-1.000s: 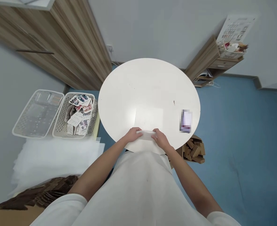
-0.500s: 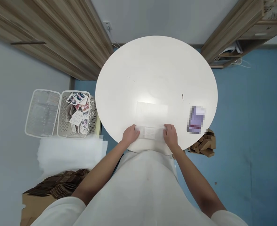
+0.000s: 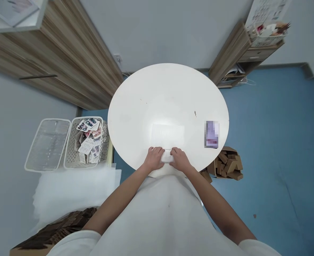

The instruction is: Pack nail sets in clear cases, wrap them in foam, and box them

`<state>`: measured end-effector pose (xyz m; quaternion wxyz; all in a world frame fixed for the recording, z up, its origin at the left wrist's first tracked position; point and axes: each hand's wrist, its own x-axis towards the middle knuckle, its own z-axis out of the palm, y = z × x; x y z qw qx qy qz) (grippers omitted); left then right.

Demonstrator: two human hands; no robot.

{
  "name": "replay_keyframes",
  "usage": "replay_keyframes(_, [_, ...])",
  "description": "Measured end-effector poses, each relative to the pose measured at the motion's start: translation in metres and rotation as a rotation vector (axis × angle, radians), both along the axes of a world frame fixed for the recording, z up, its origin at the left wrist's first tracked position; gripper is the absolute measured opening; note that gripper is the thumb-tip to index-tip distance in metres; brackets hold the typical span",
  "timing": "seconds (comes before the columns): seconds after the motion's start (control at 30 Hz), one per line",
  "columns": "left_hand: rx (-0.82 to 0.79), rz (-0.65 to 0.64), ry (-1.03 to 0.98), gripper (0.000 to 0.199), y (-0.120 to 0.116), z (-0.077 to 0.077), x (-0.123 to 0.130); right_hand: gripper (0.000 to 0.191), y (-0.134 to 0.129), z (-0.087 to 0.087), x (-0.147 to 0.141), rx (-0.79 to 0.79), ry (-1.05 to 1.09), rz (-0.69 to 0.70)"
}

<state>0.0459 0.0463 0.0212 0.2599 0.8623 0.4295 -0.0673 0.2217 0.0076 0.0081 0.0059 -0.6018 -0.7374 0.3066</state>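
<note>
A small white wrapped bundle (image 3: pixel 167 155) lies at the near edge of the round white table (image 3: pixel 170 85). My left hand (image 3: pixel 154 158) grips its left end, fingers bent over it. On the right end, my right hand (image 3: pixel 179 160) holds it with curled fingers. Just beyond the hands, a thin pale translucent sheet (image 3: pixel 167 134) lies flat on the tabletop. What is inside the bundle cannot be made out.
A pixelated purple item (image 3: pixel 211 134) lies at the table's right. Left of the table, a white basket (image 3: pixel 69 153) holds printed cards, with white foam sheets (image 3: pixel 79 185) below it. Small brown boxes (image 3: pixel 230 165) fill a carton at the right. Wooden cabinets stand behind.
Both hands have moved closer together, and the wrapping between them is now a short, compact bundle. The camera view has shifted, showing more of the room beyond the table.
</note>
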Motion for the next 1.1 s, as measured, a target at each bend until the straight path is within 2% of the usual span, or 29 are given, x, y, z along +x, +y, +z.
replay_keyframes(0.2, [-0.063,-0.106,-0.031,0.056,-0.020,0.006,-0.012,0.031,-0.034,0.012,-0.002,-0.054,0.006,0.020])
replay_keyframes(0.33, [-0.157,-0.107,-0.067,0.046,-0.025,0.008,-0.013,0.030,-0.054,0.019,-0.004,0.015,0.000,-0.021])
replay_keyframes(0.47, [-0.282,0.022,-0.116,0.041,-0.018,0.007,-0.014,0.018,-0.051,0.023,-0.003,0.094,-0.044,-0.046])
replay_keyframes(0.6, [-0.362,0.183,-0.253,0.049,-0.009,0.004,-0.021,0.015,-0.037,0.024,0.000,0.045,-0.084,-0.127])
replay_keyframes(0.7, [-0.358,0.264,-0.343,0.045,-0.005,0.001,-0.031,0.017,-0.028,0.022,0.003,0.021,-0.076,-0.157])
replay_keyframes(0.93, [-0.258,0.457,-0.240,0.027,-0.002,-0.018,-0.045,0.027,-0.016,0.008,0.011,-0.019,-0.027,-0.265])
replay_keyframes(1.1, [-0.247,0.525,-0.167,0.019,-0.003,-0.027,-0.045,0.022,-0.007,-0.005,0.017,-0.042,0.053,-0.344])
